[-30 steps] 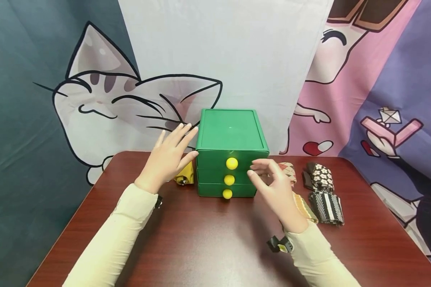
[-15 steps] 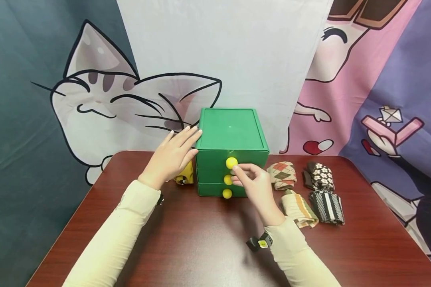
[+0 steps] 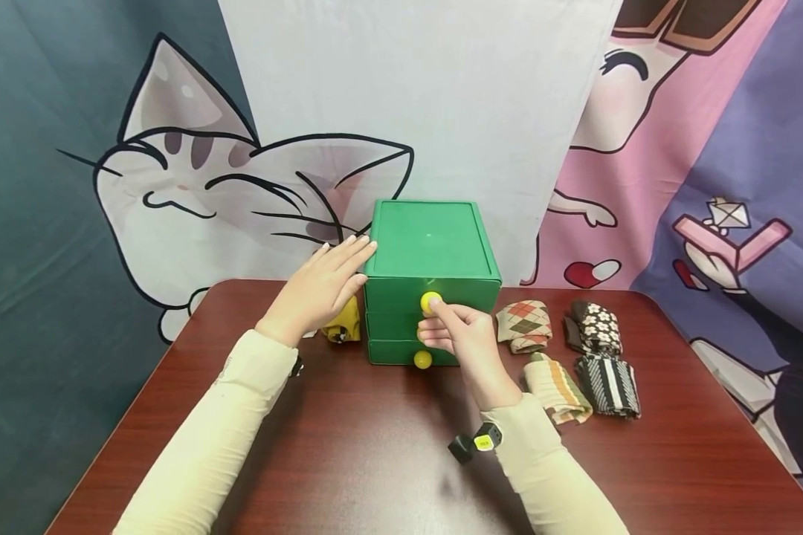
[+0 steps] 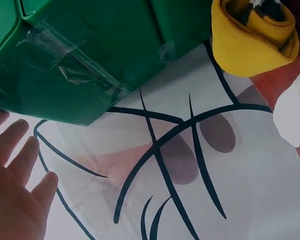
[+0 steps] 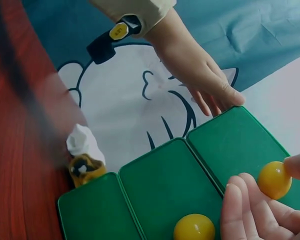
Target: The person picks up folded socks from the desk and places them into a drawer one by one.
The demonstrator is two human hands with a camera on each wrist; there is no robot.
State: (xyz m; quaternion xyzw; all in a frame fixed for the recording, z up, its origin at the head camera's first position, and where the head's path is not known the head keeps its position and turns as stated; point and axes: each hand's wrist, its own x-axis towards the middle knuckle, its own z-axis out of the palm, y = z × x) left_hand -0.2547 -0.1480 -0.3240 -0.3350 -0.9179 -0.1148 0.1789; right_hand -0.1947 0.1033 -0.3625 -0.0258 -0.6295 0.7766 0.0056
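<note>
A green three-drawer chest [image 3: 431, 238] stands at the back middle of the table, its drawers shut and each with a round yellow knob. My right hand [image 3: 468, 345] pinches the top knob [image 5: 275, 180] between thumb and index finger, while its other fingers cover the middle knob in the head view. The bottom knob [image 3: 423, 360] shows below them. With straight fingers, my left hand [image 3: 317, 290] rests at the upper left edge of the chest. In the left wrist view, this hand [image 4: 15, 185] is beside the chest's green side wall [image 4: 105, 55].
A rolled yellow sock [image 4: 255, 45] lies left of the chest, near a white bundle [image 4: 295, 107]. Right of the chest lie folded socks: argyle [image 3: 525, 325], flowered [image 3: 597, 328], cream-striped [image 3: 558, 388] and black-and-white [image 3: 609, 386]. A printed cloth [image 3: 428, 89] hangs behind the table [image 3: 361, 461].
My right hand has moved left from beside the chest and closed its thumb and finger on the top knob. The left hand has come against the chest's upper left edge.
</note>
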